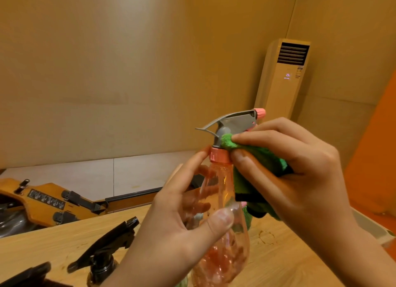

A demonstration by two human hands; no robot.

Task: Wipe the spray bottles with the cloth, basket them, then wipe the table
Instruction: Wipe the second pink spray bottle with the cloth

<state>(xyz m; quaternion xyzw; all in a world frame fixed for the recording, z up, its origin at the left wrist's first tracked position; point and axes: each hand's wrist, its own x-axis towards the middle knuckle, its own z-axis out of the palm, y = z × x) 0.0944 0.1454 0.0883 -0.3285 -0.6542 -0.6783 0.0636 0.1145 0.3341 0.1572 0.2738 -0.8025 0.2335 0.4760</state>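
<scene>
Hidden or cut off: the base of the pink spray bottle (pixel 220 179) runs out of the lower frame edge. Its trigger lever is covered by the right hand (pixel 300 169) and the green cloth (pixel 263 158). The fingers of the left hand (pixel 171 218) behind the bottle show only as a blur through the translucent plastic. A black spray bottle (pixel 102 250) stands on the table (pixel 42 244) at lower left, its body partly masked by the left forearm. A second dark item (pixel 27 276) at the bottom corner is too cropped to identify. A pale container rim (pixel 372 224) at the right edge is likewise cut off.

Orientation: the pink bottle is held above the table, long axis near upright. Its grey trigger head (pixel 233 122) is uppermost and the pink nozzle (pixel 259 113) points right.

Hands: the left hand grips the bottle body, thumb on the near side, index finger reaching up to the pink collar (pixel 219 155). The right hand pinches the bunched cloth, pressing it against the neck just above the collar.

Background: a floor-standing air conditioner (pixel 282 79) stands in the room corner.
</scene>
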